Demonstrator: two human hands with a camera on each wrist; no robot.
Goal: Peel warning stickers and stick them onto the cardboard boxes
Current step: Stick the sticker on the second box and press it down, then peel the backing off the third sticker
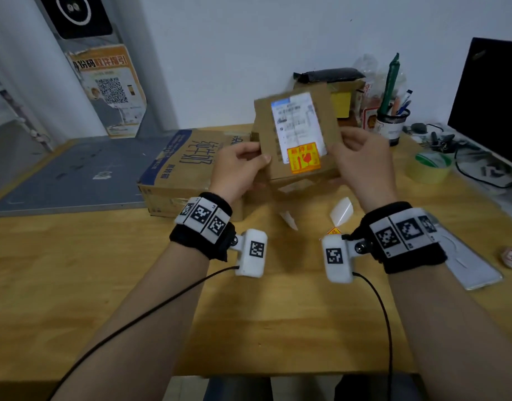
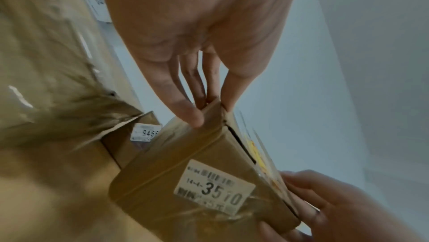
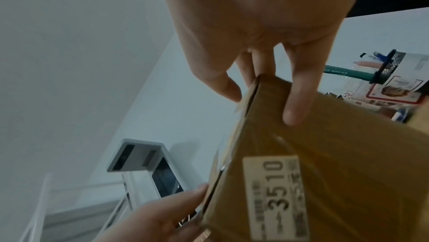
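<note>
A small cardboard box (image 1: 266,123) is held in the air above the wooden table, tilted toward me. Its top face carries a white shipping label (image 1: 296,120) and an orange-yellow warning sticker (image 1: 304,157). My left hand (image 1: 240,166) grips the box's left edge, thumb on top. My right hand (image 1: 361,163) grips the right edge. The wrist views show the box underside (image 2: 162,181) with a "3510" label (image 2: 213,187), fingers (image 3: 294,103) beneath and thumbs on the upper face. A white backing scrap (image 1: 341,211) and another sticker's corner (image 1: 334,230) lie on the table.
A large milk carton box (image 1: 179,172) lies at the left, with more boxes (image 1: 341,96) behind. A pen cup (image 1: 392,123), tape roll (image 1: 431,167), monitor (image 1: 492,99) and cables crowd the right. A phone (image 1: 468,264) lies by my right wrist.
</note>
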